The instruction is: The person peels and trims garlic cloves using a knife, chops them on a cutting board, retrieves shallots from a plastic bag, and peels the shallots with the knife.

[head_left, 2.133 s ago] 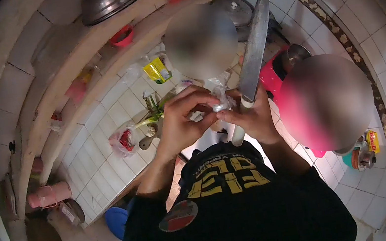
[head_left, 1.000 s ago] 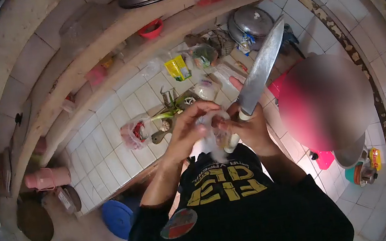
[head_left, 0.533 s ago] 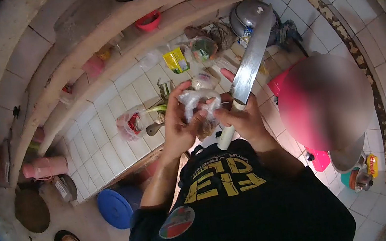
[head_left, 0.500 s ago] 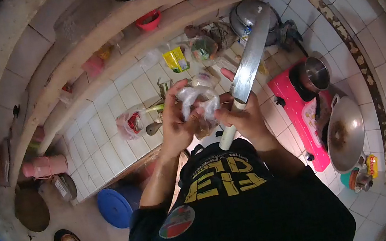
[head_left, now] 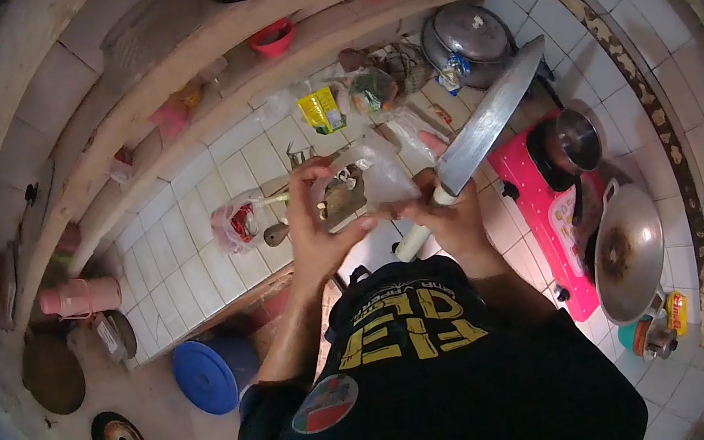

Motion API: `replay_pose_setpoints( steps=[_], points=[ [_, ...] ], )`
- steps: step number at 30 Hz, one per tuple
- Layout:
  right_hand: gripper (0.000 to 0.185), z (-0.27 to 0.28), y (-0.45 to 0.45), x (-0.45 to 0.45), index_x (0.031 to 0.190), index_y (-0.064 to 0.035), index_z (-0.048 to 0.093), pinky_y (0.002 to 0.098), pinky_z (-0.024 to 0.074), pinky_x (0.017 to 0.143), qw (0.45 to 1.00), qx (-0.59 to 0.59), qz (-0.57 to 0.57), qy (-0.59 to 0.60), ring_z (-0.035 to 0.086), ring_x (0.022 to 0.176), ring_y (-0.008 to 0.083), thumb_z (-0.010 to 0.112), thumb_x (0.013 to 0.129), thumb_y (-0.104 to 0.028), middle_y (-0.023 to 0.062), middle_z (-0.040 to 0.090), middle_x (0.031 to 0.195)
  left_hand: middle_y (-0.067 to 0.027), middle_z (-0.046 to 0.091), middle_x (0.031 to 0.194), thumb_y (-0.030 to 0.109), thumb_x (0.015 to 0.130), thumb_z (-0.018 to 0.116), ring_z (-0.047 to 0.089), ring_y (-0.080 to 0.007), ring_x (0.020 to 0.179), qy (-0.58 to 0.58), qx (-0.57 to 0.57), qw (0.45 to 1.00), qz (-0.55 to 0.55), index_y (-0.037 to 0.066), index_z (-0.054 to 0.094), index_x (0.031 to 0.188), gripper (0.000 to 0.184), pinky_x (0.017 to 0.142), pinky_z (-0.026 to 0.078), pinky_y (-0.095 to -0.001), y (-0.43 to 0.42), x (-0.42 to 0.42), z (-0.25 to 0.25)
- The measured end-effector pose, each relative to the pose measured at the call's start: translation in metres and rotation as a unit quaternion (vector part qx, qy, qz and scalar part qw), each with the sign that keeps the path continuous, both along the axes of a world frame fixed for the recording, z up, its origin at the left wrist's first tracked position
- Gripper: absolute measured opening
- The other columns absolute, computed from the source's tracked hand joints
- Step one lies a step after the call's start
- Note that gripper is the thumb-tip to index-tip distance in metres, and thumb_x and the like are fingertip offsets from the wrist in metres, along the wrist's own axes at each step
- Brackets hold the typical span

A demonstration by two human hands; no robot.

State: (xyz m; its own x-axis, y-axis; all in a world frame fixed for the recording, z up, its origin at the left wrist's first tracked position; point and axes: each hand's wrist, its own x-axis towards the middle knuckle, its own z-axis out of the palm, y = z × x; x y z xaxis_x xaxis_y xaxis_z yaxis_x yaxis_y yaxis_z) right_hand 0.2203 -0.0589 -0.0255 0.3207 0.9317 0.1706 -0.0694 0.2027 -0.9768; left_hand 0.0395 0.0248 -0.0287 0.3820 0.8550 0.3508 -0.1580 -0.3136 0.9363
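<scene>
My right hand [head_left: 454,221] is closed around the pale handle of a large kitchen knife [head_left: 496,116], its broad blade pointing up and away to the right. The thumb and fingertips of that hand also seem to pinch a clear plastic bag [head_left: 387,171]. My left hand [head_left: 314,230] is beside the bag with thumb and fingers spread apart; whether a fingertip touches the bag I cannot tell. Beneath the hands lies a wooden cutting board [head_left: 342,203] with small pale pieces on it, and its handle [head_left: 277,234] sticks out to the left.
On the tiled counter [head_left: 189,285] are a bag with red contents [head_left: 236,225], a yellow packet [head_left: 319,111] and a lidded pot [head_left: 467,34]. At right stand a pink stove [head_left: 554,231], a small saucepan [head_left: 579,140] and a wok [head_left: 630,251]. A blue lidded bucket [head_left: 204,377] is lower left.
The bunched plastic bag between both hands now hangs spread out toward the right hand. My left hand has opened away from it, and the knife blade has swung further right.
</scene>
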Motion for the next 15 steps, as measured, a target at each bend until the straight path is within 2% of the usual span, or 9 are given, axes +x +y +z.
replay_pose_setpoints(
  steps=[2,3,5,6,8,10,12,14,15],
  points=[
    [0.086,-0.004,-0.003,-0.005,0.144,-0.0008,0.025,0.0217,0.0457,0.065,1.0,-0.01,0.015,-0.013,0.056,0.068,0.0085,0.07,0.071,0.009,0.0013,0.058,0.077,-0.017,0.041,0.131,0.027,0.066,0.082,0.04,-0.0308,0.125,0.102,0.036,0.994,0.03,0.008,0.054,0.115,0.06,0.104,0.032,-0.043,-0.003,0.008,0.0],
    [0.086,-0.004,-0.004,-0.008,0.142,0.0006,0.029,0.0219,0.0454,0.068,1.0,-0.011,0.015,0.016,0.057,0.071,0.0073,0.074,0.069,0.006,0.0005,0.061,0.077,-0.0179,0.041,0.132,0.026,0.066,0.082,0.039,-0.0319,0.126,0.136,0.048,0.989,0.04,0.008,0.057,0.113,0.056,0.105,0.031,-0.0436,-0.005,0.011,-0.001],
    [0.086,-0.008,-0.006,-0.01,0.139,0.002,0.034,0.0221,0.045,0.071,0.999,-0.014,0.016,0.046,0.058,0.074,0.0061,0.078,0.066,0.002,-0.0003,0.063,0.076,-0.0197,0.039,0.135,0.018,0.066,0.081,0.036,-0.0337,0.127,0.244,0.101,0.959,0.103,0.007,0.068,0.096,0.034,0.105,0.028,-0.0443,-0.009,0.014,-0.007],
    [0.086,-0.011,-0.007,-0.011,0.139,0.0025,0.034,0.0219,0.0451,0.071,0.998,-0.015,0.023,0.059,0.058,0.074,0.006,0.079,0.066,0.001,-0.0002,0.063,0.077,-0.0197,0.039,0.135,0.018,0.066,0.081,0.036,-0.0337,0.127,0.245,0.099,0.959,0.105,0.007,0.068,0.096,0.034,0.105,0.028,-0.0443,-0.007,0.015,-0.011],
    [0.086,-0.014,-0.01,-0.012,0.139,0.003,0.034,0.0217,0.0452,0.07,0.996,-0.021,0.033,0.075,0.058,0.074,0.0058,0.079,0.066,0.0,-0.0001,0.063,0.077,-0.0174,0.04,0.133,0.011,0.068,0.079,0.037,-0.032,0.124,0.117,0.013,0.993,-0.02,0.005,0.071,0.088,0.023,0.102,0.029,-0.0417,-0.004,0.014,-0.019],
    [0.085,-0.012,-0.012,-0.01,0.139,0.0024,0.034,0.021,0.0455,0.069,0.994,-0.063,0.077,0.049,0.058,0.073,0.0056,0.08,0.067,-0.002,-0.0004,0.063,0.078,-0.0164,0.041,0.132,0.01,0.068,0.078,0.038,-0.0311,0.12,0.105,-0.003,0.994,-0.031,0.005,0.071,0.087,0.02,0.1,0.031,-0.0414,-0.006,0.01,-0.013],
    [0.084,-0.011,-0.009,-0.013,0.138,0.0017,0.035,0.0208,0.0454,0.069,0.994,-0.064,0.066,0.064,0.057,0.073,0.0055,0.08,0.068,-0.001,0.0,0.063,0.078,-0.0155,0.042,0.13,0.01,0.069,0.077,0.04,-0.0302,0.117,0.091,-0.018,0.995,-0.044,0.004,0.071,0.085,0.018,0.098,0.032,-0.0412,-0.008,0.008,0.001],
    [0.083,-0.011,-0.009,-0.014,0.138,0.0011,0.036,0.0205,0.0453,0.068,0.993,-0.069,0.058,0.08,0.057,0.073,0.0054,0.08,0.068,-0.001,0.0004,0.062,0.078,-0.0143,0.042,0.128,0.008,0.07,0.076,0.041,-0.0273,0.111,0.218,0.111,0.969,-0.045,0.005,0.071,0.085,0.017,0.095,0.033,-0.0386,-0.012,0.005,0.019],
    [0.082,-0.011,-0.007,-0.012,0.138,0.0004,0.037,0.0203,0.0453,0.068,0.991,-0.082,0.054,0.095,0.056,0.073,0.0056,0.08,0.068,0.0,0.0009,0.062,0.08,-0.0146,0.045,0.125,0.004,0.069,0.075,0.046,-0.0256,0.108,0.244,0.158,0.956,-0.023,0.004,0.07,0.083,0.015,0.093,0.037,-0.036,-0.012,0.005,0.023]
  ],
)
